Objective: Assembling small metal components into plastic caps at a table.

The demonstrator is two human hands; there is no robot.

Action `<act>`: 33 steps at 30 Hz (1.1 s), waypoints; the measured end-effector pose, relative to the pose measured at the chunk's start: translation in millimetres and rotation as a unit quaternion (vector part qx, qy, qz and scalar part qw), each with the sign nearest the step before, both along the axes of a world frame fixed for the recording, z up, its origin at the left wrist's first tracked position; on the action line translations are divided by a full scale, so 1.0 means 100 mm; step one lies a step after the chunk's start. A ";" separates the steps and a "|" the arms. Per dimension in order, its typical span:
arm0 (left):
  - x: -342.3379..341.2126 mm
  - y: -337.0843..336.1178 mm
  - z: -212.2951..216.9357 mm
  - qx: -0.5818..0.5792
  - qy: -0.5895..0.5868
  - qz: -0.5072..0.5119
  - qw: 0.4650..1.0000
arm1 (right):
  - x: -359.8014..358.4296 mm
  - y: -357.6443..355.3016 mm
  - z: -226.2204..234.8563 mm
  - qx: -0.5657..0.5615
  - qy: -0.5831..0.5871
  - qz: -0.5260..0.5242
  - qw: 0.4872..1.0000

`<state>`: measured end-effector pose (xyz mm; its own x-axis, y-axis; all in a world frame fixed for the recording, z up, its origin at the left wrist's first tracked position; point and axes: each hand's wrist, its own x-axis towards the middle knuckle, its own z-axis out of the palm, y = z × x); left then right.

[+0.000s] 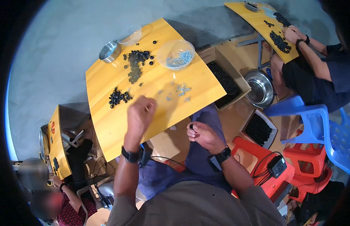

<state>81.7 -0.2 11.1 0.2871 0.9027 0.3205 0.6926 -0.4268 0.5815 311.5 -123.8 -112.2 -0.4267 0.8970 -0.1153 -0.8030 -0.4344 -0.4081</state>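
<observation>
My left hand (pixel 140 115) is over the near edge of the yellow table (pixel 103 143), its fingers curled in; what they hold, if anything, is hidden. Away from the table's edge, above my thigh, my right hand (pixel 205 136) is closed around a small black round part (pixel 191 127). Beside my left hand lies a cluster of small black round parts (pixel 118 97), and a larger pile of black parts (pixel 135 64) spreads farther back. Small shiny metal pieces (pixel 182 89) are scattered on the wood to the right.
A clear plastic bowl (pixel 190 46) and a steel bowl (pixel 105 57) hold small metal pieces. Right of the table stand a carton (pixel 241 81) of black parts, a steel basin (pixel 261 90), a red stool (pixel 254 154) and a blue chair (pixel 322 124). Other people work at tables on both sides.
</observation>
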 end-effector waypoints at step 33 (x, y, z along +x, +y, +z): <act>0.00 -1.52 -0.36 -0.073 -0.165 0.011 0.984 | -0.72 -0.36 0.15 -0.051 -0.122 0.008 0.991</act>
